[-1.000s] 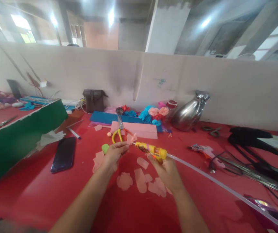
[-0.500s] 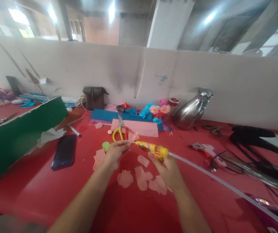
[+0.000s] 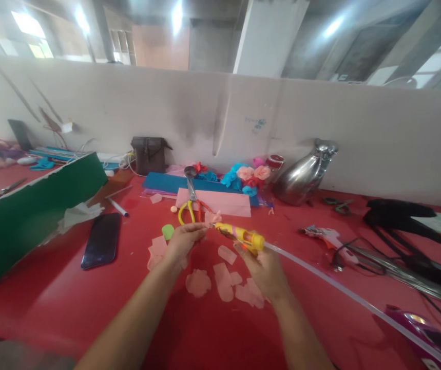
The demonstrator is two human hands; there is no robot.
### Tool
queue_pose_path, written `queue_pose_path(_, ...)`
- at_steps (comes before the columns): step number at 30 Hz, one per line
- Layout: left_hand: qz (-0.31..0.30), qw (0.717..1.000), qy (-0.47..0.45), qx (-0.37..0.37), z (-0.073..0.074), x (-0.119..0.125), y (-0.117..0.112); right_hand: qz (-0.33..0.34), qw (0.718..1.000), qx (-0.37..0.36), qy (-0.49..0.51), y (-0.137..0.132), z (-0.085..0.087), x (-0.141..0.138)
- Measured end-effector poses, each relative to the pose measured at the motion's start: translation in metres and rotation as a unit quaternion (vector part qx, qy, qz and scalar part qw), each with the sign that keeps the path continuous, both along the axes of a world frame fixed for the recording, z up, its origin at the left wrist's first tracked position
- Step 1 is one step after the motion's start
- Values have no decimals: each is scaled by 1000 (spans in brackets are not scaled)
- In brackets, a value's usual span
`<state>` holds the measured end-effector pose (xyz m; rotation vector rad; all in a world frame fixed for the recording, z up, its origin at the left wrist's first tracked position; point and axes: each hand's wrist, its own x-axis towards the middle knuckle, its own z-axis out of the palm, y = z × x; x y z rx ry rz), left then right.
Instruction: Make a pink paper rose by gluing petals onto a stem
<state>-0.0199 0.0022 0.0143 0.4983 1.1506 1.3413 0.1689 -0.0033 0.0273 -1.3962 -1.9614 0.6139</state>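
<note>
My right hand (image 3: pixel 262 264) is closed around a yellow glue gun (image 3: pixel 239 235), with a long clear glue stick (image 3: pixel 320 272) trailing out of its back end to the right. Between the fingertips of my left hand (image 3: pixel 185 241) is a small pink paper flower (image 3: pixel 213 219), and the gun's nozzle meets it or lies very close. Cut pink paper petals (image 3: pixel 198 283) are scattered on the red table below both hands. A green paper piece (image 3: pixel 168 232) lies just beyond my left hand. Scissors (image 3: pixel 191 198) with yellow and red handles rest behind the flower.
A phone (image 3: pixel 101 240) and a pen (image 3: pixel 118 207) lie at left, beside a green board (image 3: pixel 43 221). Pink paper (image 3: pixel 228 203), finished flowers (image 3: pixel 253 177) and a metal jug (image 3: pixel 307 174) stand at the back. Another glue gun (image 3: pixel 331 241) and wires (image 3: pixel 401 272) lie right.
My right hand and the glue gun have shifted very slightly left, toward the flower. My left hand stays in about the same place.
</note>
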Motion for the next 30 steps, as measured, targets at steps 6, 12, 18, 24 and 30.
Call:
queue_pose_path(6,-3,1000,-18,-1,1,0,0,7,1000,11,-11,0,-1,1)
queue_pose_path(12,-1,999,-33,-2,1,0,0,7,1000,16,3,0,0,2)
queue_pose_path(18,-3,999,-37,-6,2,-1,0,19,1000,11,1,0,1,2)
queue_pose_path(24,-9,999,-49,-6,2,-1,0,1,1000,14,14,1,2,3)
queue_pose_path(30,-2,998,-66,-13,7,-1,-1,14,1000,15,20,1,-1,4)
